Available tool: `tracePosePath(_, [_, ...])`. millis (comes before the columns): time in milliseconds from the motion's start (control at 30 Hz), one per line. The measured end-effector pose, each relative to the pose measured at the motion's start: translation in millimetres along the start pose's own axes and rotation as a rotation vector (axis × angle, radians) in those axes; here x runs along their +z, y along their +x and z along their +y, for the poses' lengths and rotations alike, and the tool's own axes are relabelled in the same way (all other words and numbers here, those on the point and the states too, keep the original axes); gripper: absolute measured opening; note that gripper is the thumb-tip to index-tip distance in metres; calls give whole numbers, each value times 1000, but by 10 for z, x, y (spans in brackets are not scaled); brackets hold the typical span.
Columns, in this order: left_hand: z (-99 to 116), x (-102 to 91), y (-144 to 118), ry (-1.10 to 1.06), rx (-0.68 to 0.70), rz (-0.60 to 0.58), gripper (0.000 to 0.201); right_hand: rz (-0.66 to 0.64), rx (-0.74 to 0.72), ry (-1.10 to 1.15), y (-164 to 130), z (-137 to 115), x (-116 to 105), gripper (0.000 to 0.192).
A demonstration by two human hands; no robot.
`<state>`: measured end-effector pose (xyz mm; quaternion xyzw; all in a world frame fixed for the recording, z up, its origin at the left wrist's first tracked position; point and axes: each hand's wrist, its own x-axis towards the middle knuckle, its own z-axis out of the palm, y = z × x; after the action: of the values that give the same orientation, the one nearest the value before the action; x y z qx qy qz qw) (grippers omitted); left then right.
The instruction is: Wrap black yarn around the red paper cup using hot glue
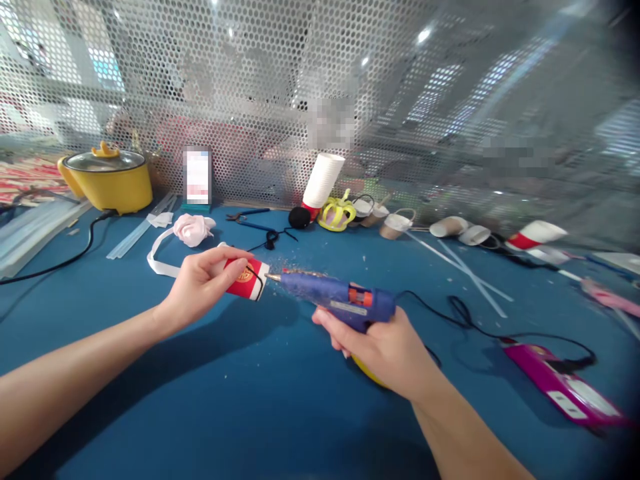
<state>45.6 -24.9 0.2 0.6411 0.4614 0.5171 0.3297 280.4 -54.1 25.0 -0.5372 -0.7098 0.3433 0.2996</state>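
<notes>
Left grip clasps paper cup; right grip clutches glue gun, nozzle touching cup.

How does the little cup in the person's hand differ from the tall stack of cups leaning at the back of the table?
The held cup is a single one, lying sideways in the left hand; the stack of cups is many nested, leaning against the mesh wall. The held cup shows a broad red band with a gold emblem; the stack looks mostly white, with red only at its base. The glue gun nozzle meets the held cup; nothing touches the stack. Both seem to be paper.
</notes>
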Motion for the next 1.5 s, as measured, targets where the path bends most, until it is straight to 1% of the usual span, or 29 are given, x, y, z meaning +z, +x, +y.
tracePosePath(233, [12, -12, -4, 19, -12, 6, 23, 40, -45, -113, -33, -24, 19, 21])
tracePosePath(533, [17, -6, -9, 28, -17, 3, 24, 76, -42, -111, -31, -74, 21, 17])
tracePosePath(767, [16, -7, -9, 14, -15, 5, 24, 81, -59, -114, -46, -52, 14, 15])
tracePosePath(1033, [29, 1, -13, 39, -22, 7, 23, 60, -45, -119, -39, -72, 5, 17])
tracePosePath(1200, [8, -6, -17, 35, -9, -2, 25, 70, -33, -125, -49, -55, 7, 19])
tracePosePath(1300, [4, -6, -18, 36, -2, -3, 25, 49, -39, -122, -53, -64, 6, 20])
tracePosePath(1367, [11, -3, -20, 36, 7, 3, 24, 43, -14, -108, -47, -75, 3, 23])
tracePosePath(1500, [26, 4, -32, 32, 10, 9, 24, 79, 33, -64, -28, -95, -3, 26])
